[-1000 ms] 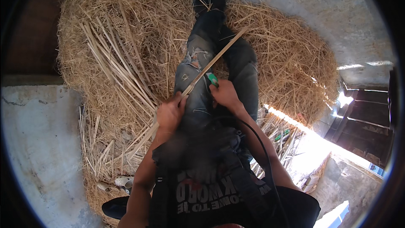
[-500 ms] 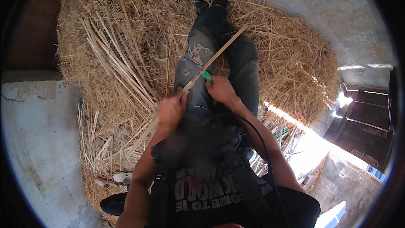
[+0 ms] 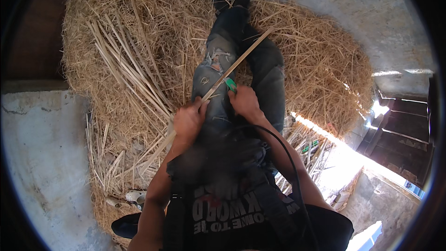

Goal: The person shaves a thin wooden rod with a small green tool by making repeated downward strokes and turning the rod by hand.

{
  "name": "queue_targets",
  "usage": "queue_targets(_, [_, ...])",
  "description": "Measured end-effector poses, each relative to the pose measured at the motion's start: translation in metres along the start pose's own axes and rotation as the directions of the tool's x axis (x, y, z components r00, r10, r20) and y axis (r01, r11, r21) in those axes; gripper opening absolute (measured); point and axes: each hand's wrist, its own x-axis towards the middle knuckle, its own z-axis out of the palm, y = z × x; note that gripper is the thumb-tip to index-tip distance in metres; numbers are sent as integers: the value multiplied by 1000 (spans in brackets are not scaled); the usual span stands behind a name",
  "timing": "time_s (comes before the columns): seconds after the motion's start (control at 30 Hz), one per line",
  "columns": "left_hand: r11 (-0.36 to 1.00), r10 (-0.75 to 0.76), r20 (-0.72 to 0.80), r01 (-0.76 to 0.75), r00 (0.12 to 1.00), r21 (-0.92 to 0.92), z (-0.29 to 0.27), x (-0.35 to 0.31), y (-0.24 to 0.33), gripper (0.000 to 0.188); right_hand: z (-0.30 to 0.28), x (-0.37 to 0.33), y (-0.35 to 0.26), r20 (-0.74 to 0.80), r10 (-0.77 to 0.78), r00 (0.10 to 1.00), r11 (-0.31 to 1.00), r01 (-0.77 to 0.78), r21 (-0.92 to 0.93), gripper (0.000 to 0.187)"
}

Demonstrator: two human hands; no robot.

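The left hand (image 3: 188,118) is closed around a long pale strip (image 3: 242,59), thumb and fingers pinching it over the thigh. The strip is slim, straight and flat-looking, a dry straw yellow that turns lighter and tan along the stretch reaching away from the grip. From that hand it slants up and to the right, crossing both legs of the worn dark jeans (image 3: 268,72) and ending beyond the far leg, over the straw (image 3: 320,60). On the other side of the grip, a pale length in line with it shows beside the left forearm and slopes down to the left; whether it is all one piece is hidden by the hand and arm. Just ahead of the left fingertips, a short thin sliver (image 3: 213,95) sticks out to the right from the strip. Its grain is too small to tell.

The right hand (image 3: 245,102), just to the right of the left one, is wrapped around a green tool (image 3: 230,84). The bright green end pokes out above the fist, close beside the strip's right edge; whether they touch cannot be told. To the left of the left-hand grip, a loose fan of similar strips (image 3: 124,67) lies on the straw.
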Motion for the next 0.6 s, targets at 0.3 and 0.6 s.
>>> queue_targets(0.3, [999, -38, 30, 37, 999, 19, 2, -1, 1, 30, 1, 0, -7, 15, -3, 1000, 1000, 3, -8, 33])
queue_targets(0.6, [996, -87, 129, 86, 988, 14, -5, 9, 7, 31, 0, -9, -21, 146, -96, 985, 995, 98, -5, 32])
